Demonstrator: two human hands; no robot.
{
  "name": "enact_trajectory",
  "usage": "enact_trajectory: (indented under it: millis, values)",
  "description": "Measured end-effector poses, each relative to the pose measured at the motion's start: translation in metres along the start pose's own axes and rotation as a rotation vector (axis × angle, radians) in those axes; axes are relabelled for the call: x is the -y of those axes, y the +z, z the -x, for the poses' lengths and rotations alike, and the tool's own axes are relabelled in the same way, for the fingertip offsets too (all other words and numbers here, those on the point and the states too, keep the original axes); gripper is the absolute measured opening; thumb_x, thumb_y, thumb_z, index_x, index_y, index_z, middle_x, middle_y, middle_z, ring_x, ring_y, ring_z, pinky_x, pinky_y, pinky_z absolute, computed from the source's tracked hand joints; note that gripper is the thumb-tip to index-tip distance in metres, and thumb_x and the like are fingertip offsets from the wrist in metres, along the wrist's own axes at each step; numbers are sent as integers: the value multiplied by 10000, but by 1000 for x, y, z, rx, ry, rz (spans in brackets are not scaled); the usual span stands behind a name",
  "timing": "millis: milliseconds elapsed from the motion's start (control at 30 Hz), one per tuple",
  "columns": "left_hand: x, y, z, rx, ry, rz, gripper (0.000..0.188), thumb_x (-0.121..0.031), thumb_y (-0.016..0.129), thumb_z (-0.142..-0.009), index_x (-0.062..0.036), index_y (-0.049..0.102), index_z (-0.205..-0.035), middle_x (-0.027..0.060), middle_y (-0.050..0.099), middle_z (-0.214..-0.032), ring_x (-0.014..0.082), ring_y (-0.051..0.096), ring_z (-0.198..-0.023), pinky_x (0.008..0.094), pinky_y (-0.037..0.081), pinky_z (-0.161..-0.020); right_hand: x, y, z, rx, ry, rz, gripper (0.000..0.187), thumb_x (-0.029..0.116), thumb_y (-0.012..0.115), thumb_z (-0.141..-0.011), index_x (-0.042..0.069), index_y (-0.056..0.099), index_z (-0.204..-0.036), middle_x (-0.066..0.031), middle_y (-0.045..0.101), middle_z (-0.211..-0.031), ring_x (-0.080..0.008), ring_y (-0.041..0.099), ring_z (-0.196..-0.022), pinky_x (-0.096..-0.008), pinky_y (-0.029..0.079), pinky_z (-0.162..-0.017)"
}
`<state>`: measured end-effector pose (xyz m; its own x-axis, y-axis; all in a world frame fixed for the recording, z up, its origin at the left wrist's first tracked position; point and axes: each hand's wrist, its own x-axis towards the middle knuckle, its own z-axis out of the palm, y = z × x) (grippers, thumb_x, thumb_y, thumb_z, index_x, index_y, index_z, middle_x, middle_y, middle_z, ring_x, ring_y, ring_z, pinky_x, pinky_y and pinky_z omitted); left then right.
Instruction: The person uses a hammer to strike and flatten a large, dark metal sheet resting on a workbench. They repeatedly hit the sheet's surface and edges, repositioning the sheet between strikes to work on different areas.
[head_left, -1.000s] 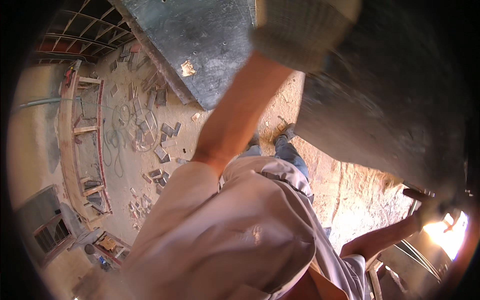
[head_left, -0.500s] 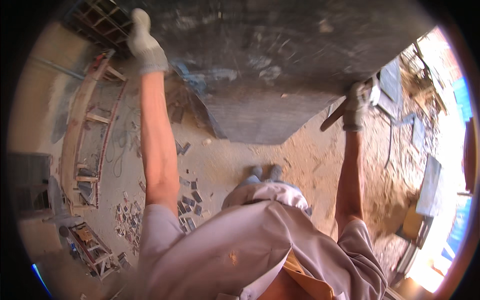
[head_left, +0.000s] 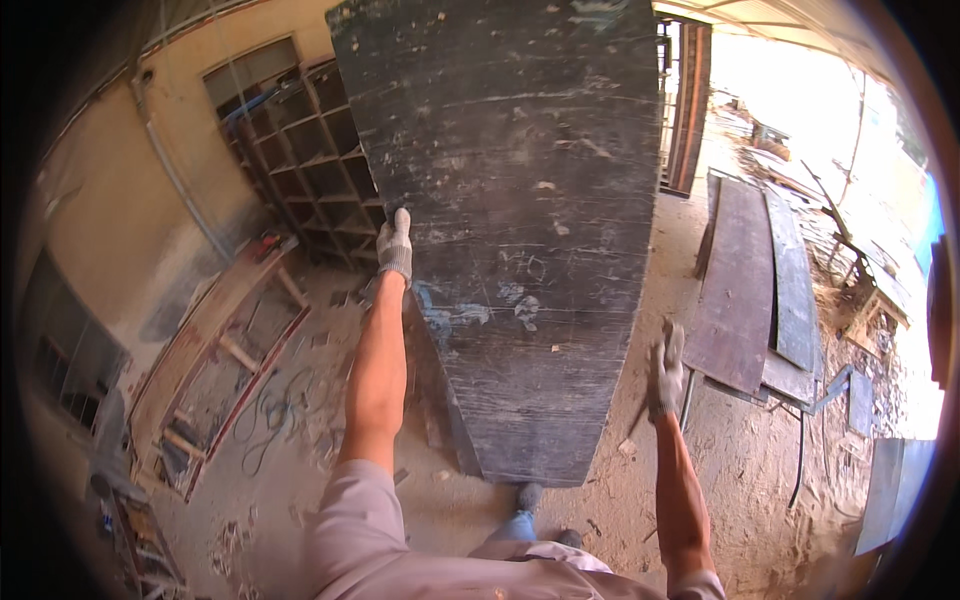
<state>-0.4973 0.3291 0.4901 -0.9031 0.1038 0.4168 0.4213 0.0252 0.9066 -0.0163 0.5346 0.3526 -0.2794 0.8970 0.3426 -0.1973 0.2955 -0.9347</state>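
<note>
A large dark board (head_left: pixel 510 250), scuffed and streaked with pale marks, stands steeply before me, its lower end near my feet. My left hand (head_left: pixel 397 245), in a pale knitted glove, is closed on its left edge, thumb against the front face; the other fingers are hidden. Off the board's right edge, my gloved right hand (head_left: pixel 667 370) is raised with its fingers stretched out. A thin dark strip shows beside the right wrist; I cannot tell whether it touches the hand.
Stacked dark panels (head_left: pixel 735 290) lie on a stand to the right. A gridded rack (head_left: pixel 315 150) leans by the left wall, with a long wooden frame (head_left: pixel 225 345) below it. A loose cable (head_left: pixel 270 410) and scraps litter the dusty floor. One shoe (head_left: pixel 529 495) is close to the board's lower edge.
My view has tilted up, showing more of the board and the room. The left hand stays at the board's left edge. My right hand now stands apart from the right edge, fingers extended.
</note>
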Motion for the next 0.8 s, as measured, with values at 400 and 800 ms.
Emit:
enact_trajectory:
  millis: [400, 800]
  values:
    - [118, 134, -109, 176, -46, -420, 599, -474, 547, -971, 13, 592, -1317, 247, 647, -1273, 392, 610, -1202, 460, 459, -1026, -42, -283, 435, -855, 1297, 493, 404, 507, 499, -981, 156, 497, -781, -7, 400, -491, -157, 413, -362, -336, 340, -336]
    - [183, 169, -159, 203, -123, -512, 760, -363, 683, -893, 7, 401, -1493, 221, 462, -1512, 349, 443, -1408, 409, 378, -1126, 16, -174, 573, -916, 1565, 322, 372, 442, 551, -958, 137, 511, -747, -13, 412, -516, -167, 413, -377, -352, 331, -349]
